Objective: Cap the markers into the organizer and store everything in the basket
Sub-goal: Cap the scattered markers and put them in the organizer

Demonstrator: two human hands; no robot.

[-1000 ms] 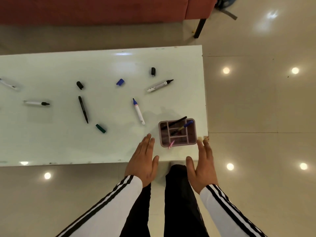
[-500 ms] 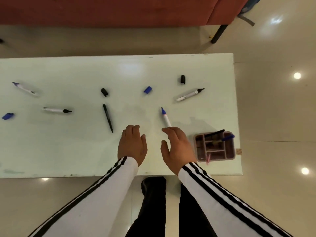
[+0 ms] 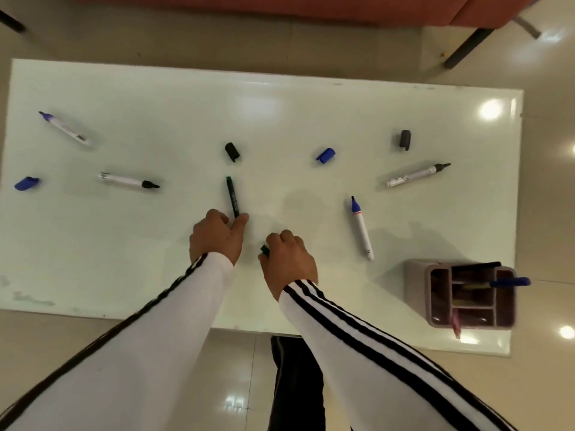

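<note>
My left hand [image 3: 216, 236] pinches the near end of a thin dark marker with a green tip [image 3: 232, 196] lying on the white table [image 3: 155, 259]. My right hand [image 3: 287, 264] curls round a small green cap [image 3: 264, 250] on the table. Uncapped markers lie around: a blue-tipped one [image 3: 361, 228] to the right, a black-tipped one [image 3: 417, 175] farther right, another black-tipped one [image 3: 127, 181] to the left, a blue-tipped one [image 3: 63, 128] far left. Loose caps: black [image 3: 232, 151], blue [image 3: 325, 155], black [image 3: 404, 140], blue [image 3: 26, 183]. The mauve organizer [image 3: 417, 293] stands at the near right corner.
The organizer holds a blue-capped marker [image 3: 510, 282], a black pen and a pink item. A red sofa [image 3: 280, 7] with dark legs stands beyond the table. Glossy tiled floor surrounds the table. No basket is in view.
Both hands moved from beside the organizer leftward to the table's middle. My left hand took hold of the thin dark marker's end; my right hand closed over the green cap.
</note>
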